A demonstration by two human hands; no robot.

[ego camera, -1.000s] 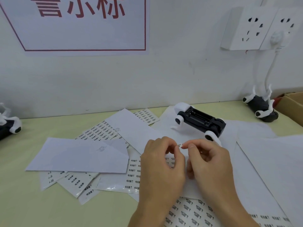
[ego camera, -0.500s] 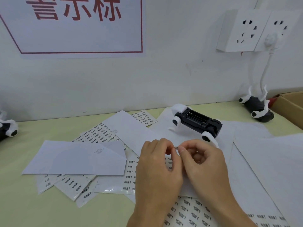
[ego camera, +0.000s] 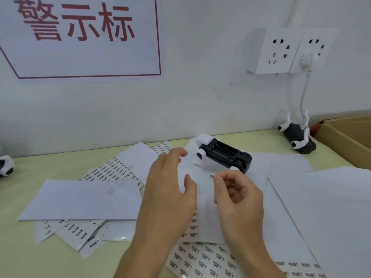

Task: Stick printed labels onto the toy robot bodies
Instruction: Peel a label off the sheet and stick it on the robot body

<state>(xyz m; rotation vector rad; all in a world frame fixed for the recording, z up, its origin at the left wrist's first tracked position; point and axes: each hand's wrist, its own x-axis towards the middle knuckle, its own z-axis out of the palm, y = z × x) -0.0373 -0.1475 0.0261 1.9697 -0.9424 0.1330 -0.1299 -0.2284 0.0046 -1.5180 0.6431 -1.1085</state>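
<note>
On my left, label sheets (ego camera: 104, 173) lie scattered on the green table (ego camera: 30, 257); my left hand (ego camera: 168, 193) hovers, fingers loosely spread, holding nothing; my right hand (ego camera: 239, 195) pinches a tiny label (ego camera: 212, 176); just beyond, the black toy robot body (ego camera: 224, 155) lies upturned on paper.

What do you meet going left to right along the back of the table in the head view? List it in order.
Toy robot at the left edge → toy robot body lying belly-up on the paper → dark toy robot under the wall socket → cardboard box.
</note>
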